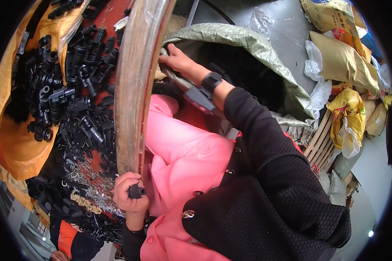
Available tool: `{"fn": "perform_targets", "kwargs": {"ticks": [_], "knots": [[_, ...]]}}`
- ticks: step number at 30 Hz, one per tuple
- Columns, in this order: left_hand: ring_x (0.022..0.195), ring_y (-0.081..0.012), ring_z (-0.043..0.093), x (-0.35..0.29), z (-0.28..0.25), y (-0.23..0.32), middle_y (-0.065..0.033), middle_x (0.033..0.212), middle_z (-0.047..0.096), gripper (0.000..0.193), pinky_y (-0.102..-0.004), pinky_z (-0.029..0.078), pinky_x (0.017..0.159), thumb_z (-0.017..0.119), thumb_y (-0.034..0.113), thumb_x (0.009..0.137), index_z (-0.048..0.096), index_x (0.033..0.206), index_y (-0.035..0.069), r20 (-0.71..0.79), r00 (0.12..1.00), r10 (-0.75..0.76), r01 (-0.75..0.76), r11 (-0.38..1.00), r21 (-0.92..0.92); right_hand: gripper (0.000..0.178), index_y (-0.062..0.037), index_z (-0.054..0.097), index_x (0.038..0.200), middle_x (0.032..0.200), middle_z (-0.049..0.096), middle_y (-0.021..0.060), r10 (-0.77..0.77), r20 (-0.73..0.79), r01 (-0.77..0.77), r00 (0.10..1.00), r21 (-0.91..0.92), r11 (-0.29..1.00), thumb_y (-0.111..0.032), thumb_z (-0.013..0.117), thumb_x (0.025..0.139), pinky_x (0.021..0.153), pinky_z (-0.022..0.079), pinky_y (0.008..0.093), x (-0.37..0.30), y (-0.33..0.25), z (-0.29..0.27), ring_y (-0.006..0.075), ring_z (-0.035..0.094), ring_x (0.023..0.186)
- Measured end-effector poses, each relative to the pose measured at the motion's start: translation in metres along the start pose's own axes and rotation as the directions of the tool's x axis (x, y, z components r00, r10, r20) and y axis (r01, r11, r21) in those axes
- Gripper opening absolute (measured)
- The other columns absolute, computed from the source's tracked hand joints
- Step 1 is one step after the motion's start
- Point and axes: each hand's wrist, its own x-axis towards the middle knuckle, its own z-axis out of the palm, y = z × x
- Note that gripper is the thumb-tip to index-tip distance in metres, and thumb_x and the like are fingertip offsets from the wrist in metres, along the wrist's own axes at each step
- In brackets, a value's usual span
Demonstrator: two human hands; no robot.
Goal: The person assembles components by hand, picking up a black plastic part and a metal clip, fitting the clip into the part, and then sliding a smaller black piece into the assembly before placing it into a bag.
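Left hand (130, 195) clenching a small black plastic part (136, 191) beside the red tabletop (113, 17) heaped with black plastic parts (74, 95), right hand (175, 58) reaching, grip unclear, into the grey-green woven sack (248, 41); much remaining.

Matt black plastic parts (69, 100); worn wooden table edge (133, 82); coarse woven sack (248, 48); shiny metal springs (89, 182)

This is a small workshop for sorting or assembling parts. A red surface (101, 26) with a worn wooden edge (135, 82) carries heaps of black plastic parts (69, 100) and small metal clips (85, 178). Stuffed woven sacks (339, 61) and plastic bags (318, 74) lie on the grey concrete floor (270, 26).
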Motion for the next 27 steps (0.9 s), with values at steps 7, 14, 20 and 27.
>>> {"fn": "perform_targets", "kwargs": {"ticks": [7, 14, 20, 27], "knots": [[0.061, -0.0159, 0.050, -0.004, 0.001, 0.004, -0.0126, 0.078, 0.053, 0.009, -0.0222, 0.041, 0.052, 0.053, 0.002, 0.074, 0.047, 0.081, 0.000, -0.045, 0.999, -0.006, 0.007, 1.000, 0.021, 0.056, -0.0106, 0.042, 0.119, 0.119, 0.041, 0.0185, -0.112, -0.481, -0.314, 0.869, -0.712, 0.628, -0.039, 0.058, 0.074, 0.086, 0.035, 0.0453, -0.111, 0.011, -0.168, 0.0345, 0.039, 0.109], [0.053, -0.0098, 0.044, -0.002, 0.009, 0.004, -0.0119, 0.081, 0.053, 0.008, -0.0172, 0.034, 0.041, 0.051, -0.001, 0.075, 0.046, 0.082, 0.001, -0.120, 0.993, 0.009, -0.005, 1.000, 0.030, 0.088, -0.0261, 0.021, 0.132, 0.135, 0.002, 0.0275, 0.031, -0.412, -0.343, 0.911, -0.713, 0.611, -0.057, 0.061, 0.060, 0.092, 0.012, 0.0622, -0.095, 0.050, -0.114, 0.0523, 0.008, 0.119], [0.065, -0.0148, 0.046, -0.004, 0.012, 0.007, -0.0114, 0.081, 0.052, 0.009, -0.0222, 0.037, 0.056, 0.053, 0.003, 0.077, 0.046, 0.082, 0.001, -0.111, 0.994, -0.016, 0.025, 0.997, 0.078, 0.082, -0.0233, 0.017, 0.133, 0.133, 0.009, 0.0275, 0.117, -0.226, -0.246, 0.967, -0.716, 0.653, -0.049, 0.059, 0.068, 0.097, 0.020, 0.0500, -0.068, 0.125, -0.130, 0.0504, 0.013, 0.119], [0.072, -0.0174, 0.048, -0.009, 0.008, 0.005, -0.0111, 0.080, 0.050, 0.011, -0.0246, 0.039, 0.064, 0.055, 0.005, 0.078, 0.045, 0.083, 0.001, -0.123, 0.990, -0.065, 0.078, 0.992, 0.104, 0.069, -0.0263, 0.024, 0.131, 0.136, 0.016, 0.0167, 0.097, 0.014, -0.020, 0.995, -0.939, 0.342, -0.042, 0.056, 0.072, 0.092, 0.025, 0.0515, -0.110, 0.068, -0.159, 0.0391, 0.023, 0.120]]}}
